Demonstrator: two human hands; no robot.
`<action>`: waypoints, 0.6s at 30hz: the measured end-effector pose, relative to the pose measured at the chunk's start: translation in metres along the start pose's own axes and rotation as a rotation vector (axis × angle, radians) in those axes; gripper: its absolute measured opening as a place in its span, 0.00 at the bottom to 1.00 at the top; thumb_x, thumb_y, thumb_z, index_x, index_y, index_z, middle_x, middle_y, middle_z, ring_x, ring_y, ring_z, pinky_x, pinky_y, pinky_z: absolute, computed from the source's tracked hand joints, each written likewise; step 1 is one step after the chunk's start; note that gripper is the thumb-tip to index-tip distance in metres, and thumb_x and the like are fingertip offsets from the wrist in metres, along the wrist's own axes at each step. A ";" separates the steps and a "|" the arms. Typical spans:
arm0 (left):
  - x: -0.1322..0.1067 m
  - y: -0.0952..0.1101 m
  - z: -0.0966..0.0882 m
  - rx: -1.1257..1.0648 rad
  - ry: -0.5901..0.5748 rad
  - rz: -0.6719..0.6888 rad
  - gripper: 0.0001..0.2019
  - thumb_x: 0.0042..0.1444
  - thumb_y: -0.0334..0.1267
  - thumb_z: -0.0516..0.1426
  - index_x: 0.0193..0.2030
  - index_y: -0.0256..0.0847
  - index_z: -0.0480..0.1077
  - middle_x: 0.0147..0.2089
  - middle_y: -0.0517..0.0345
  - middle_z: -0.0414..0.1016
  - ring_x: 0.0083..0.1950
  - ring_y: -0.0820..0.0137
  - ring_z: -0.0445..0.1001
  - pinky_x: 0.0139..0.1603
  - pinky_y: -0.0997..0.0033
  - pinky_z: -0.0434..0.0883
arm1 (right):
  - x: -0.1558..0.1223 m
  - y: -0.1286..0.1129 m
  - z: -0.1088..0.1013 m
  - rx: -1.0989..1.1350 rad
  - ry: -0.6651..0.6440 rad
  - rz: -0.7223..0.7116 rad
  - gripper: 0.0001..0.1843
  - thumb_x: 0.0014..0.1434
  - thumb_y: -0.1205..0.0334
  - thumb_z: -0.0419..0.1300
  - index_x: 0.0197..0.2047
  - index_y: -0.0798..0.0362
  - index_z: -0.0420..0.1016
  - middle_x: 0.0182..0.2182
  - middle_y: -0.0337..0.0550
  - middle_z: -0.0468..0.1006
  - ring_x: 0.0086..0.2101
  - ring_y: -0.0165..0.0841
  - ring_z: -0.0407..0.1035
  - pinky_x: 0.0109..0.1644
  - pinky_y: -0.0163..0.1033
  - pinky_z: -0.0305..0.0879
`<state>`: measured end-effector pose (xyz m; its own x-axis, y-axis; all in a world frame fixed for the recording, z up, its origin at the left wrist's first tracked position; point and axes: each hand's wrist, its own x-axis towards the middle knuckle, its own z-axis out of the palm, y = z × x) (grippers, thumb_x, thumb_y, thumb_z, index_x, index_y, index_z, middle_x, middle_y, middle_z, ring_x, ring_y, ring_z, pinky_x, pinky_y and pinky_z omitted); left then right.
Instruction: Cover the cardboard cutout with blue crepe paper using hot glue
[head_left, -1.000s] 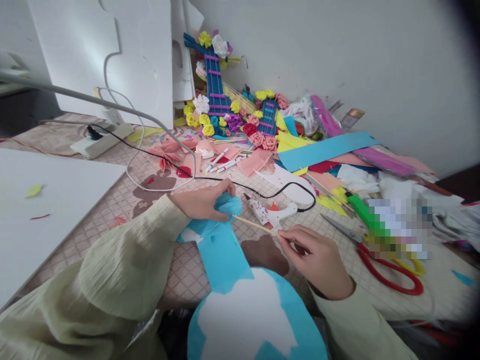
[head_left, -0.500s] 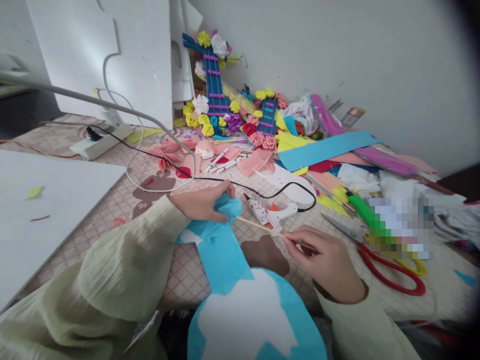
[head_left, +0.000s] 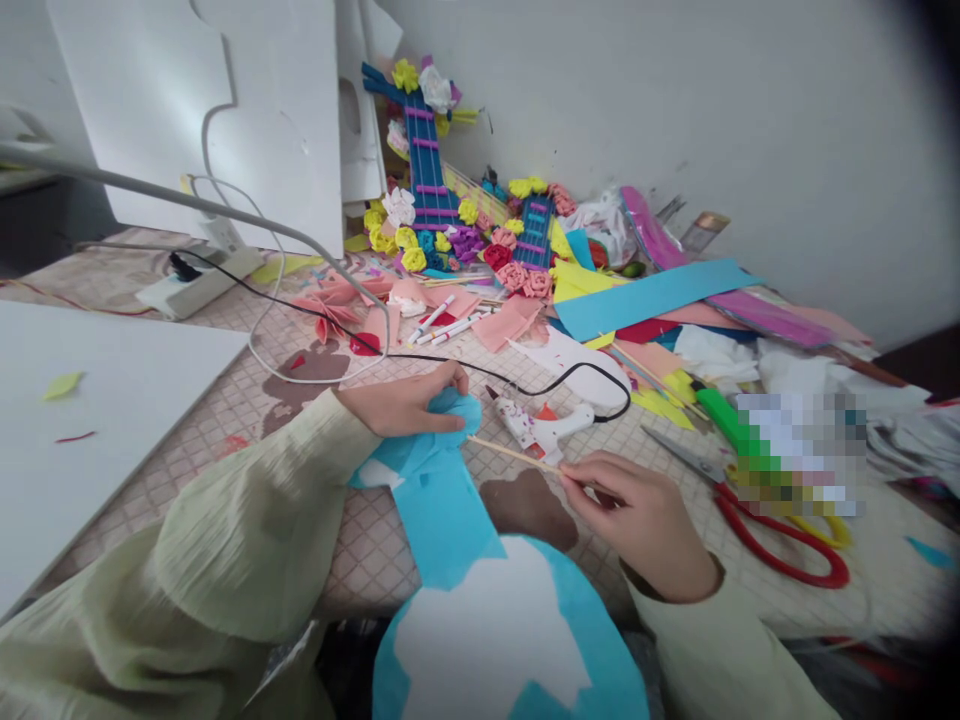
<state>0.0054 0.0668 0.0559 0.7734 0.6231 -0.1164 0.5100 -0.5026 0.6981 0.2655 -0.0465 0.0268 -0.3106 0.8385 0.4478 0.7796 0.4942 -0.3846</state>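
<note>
A guitar-shaped cutout [head_left: 487, 620], white with blue paper stuck over parts of it, lies across the table's near edge. At its narrow far end, my left hand [head_left: 405, 405] is closed, thumb and fingers gripping the rounded blue paper head [head_left: 457, 412]. My right hand [head_left: 637, 510] pinches a thin wooden stick [head_left: 514, 454] near its right end. The stick's other tip points left and meets the blue paper beside my left thumb; whether it goes under the paper I cannot tell. Just beyond the stick lies a white glue gun [head_left: 544, 430].
Red-handled scissors [head_left: 780, 535] and a green-handled tool [head_left: 724, 420] lie at right. Behind stand a large blue paper guitar [head_left: 427, 165] with flowers and a small one [head_left: 536, 232]. A power strip [head_left: 199, 283] and a white board [head_left: 112, 430] are at left; cables cross the table.
My right hand has shifted slightly left with the stick, whose tip stays at the blue paper. My left hand holds nearly the same place.
</note>
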 end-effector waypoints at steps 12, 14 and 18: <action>-0.001 0.001 -0.001 0.004 0.010 0.001 0.14 0.54 0.44 0.51 0.43 0.40 0.55 0.38 0.58 0.58 0.38 0.70 0.59 0.41 0.69 0.61 | 0.003 -0.002 0.003 0.025 0.022 0.004 0.06 0.55 0.67 0.56 0.29 0.52 0.73 0.26 0.40 0.76 0.21 0.25 0.65 0.25 0.32 0.62; 0.000 0.001 -0.001 0.004 0.005 -0.006 0.14 0.53 0.44 0.51 0.43 0.39 0.55 0.39 0.58 0.58 0.38 0.70 0.60 0.42 0.69 0.61 | 0.002 -0.001 0.003 0.010 0.019 0.006 0.06 0.55 0.67 0.56 0.29 0.52 0.73 0.26 0.40 0.76 0.21 0.25 0.65 0.25 0.31 0.62; 0.000 0.000 0.000 -0.001 -0.004 -0.010 0.15 0.53 0.44 0.51 0.43 0.39 0.55 0.38 0.58 0.59 0.38 0.70 0.60 0.41 0.69 0.61 | -0.004 0.002 -0.008 0.031 0.020 0.032 0.05 0.55 0.66 0.56 0.30 0.52 0.73 0.26 0.39 0.76 0.19 0.25 0.64 0.23 0.32 0.62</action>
<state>0.0058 0.0671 0.0561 0.7695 0.6261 -0.1260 0.5174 -0.4956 0.6976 0.2719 -0.0506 0.0307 -0.2742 0.8495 0.4508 0.7717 0.4740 -0.4239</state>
